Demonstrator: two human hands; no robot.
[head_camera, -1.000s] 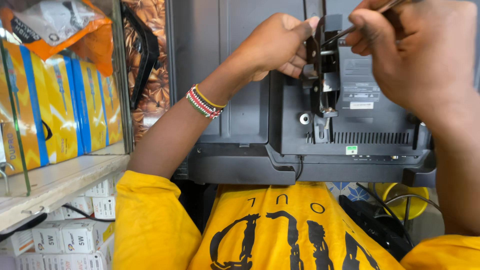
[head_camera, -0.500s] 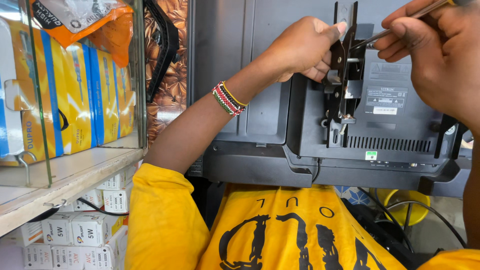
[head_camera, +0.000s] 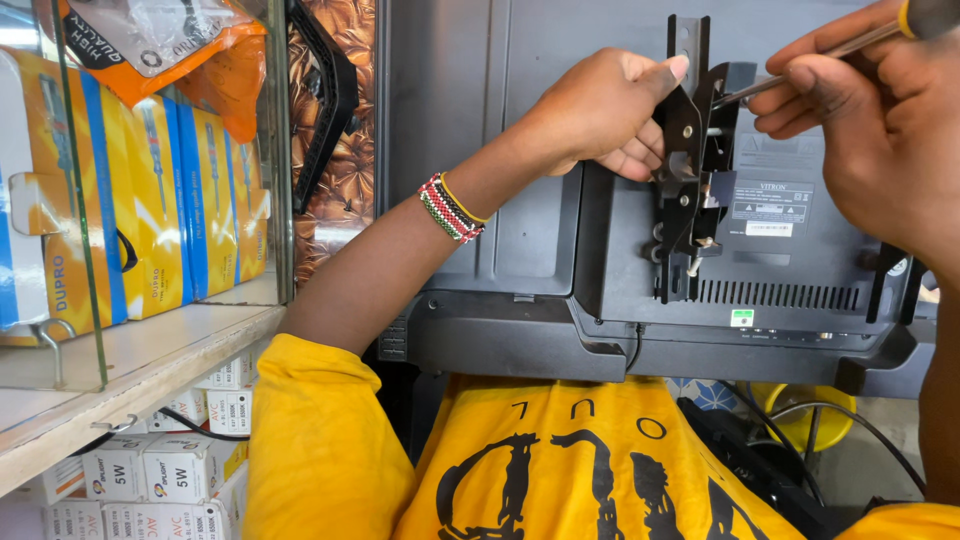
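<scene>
Left hand (head_camera: 605, 115) clamps black mounting bracket (head_camera: 688, 160) against television back (head_camera: 520, 200), steadying it. Right hand (head_camera: 880, 130) fingers grip screwdriver (head_camera: 800, 68), tip angled into bracket's upper screw.

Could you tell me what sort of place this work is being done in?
Probably a small electronics shop or repair stall: yellow-and-blue retail boxes behind a glass shelf, stacked small white boxes below, and a television lying back-up while its black bracket is worked on.

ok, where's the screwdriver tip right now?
Head view, upper right: the screwdriver in the right hand has its tip at the black bracket on the television back, beside the left hand.
</scene>
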